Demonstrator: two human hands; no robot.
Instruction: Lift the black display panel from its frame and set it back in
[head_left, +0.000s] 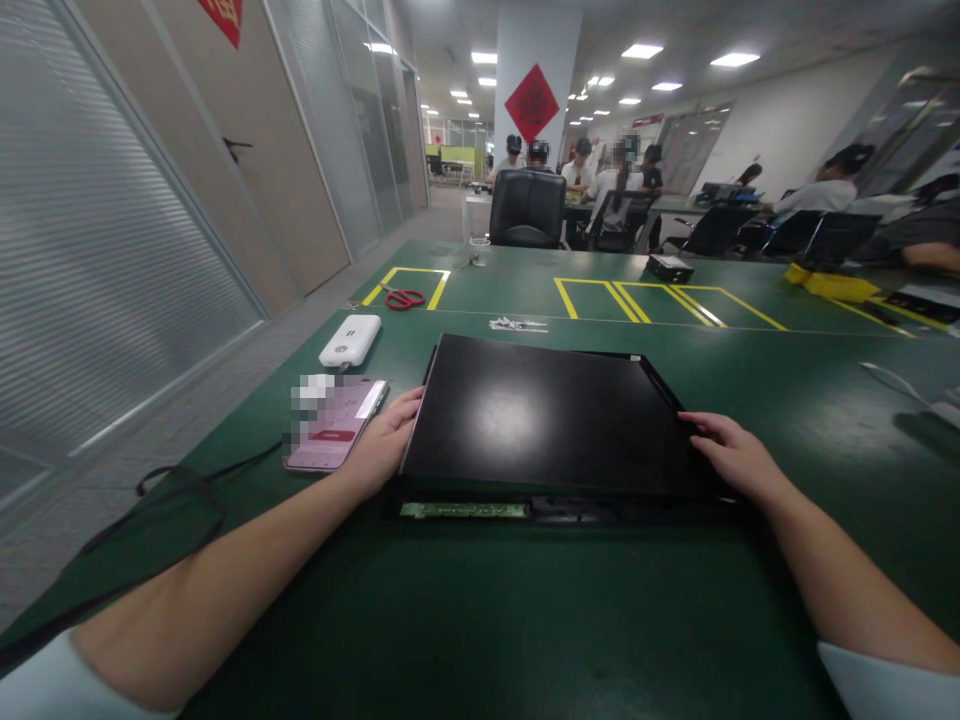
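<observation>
A flat black screen panel lies over a black frame, set a little askew on it, with its left side seeming raised. Along the frame's front edge a green circuit board strip shows. My left hand grips the panel's left edge, its fingertips partly hidden by it. At the right edge, my right hand holds the panel with fingers and thumb close together. Left of my left hand lies a phone with a lit pink screen, joined to a white power bank.
Red-handled scissors and small white scraps lie farther back on the green table. A black cable runs along the left. A black box and a yellow object stand at the back right. Several people sit beyond.
</observation>
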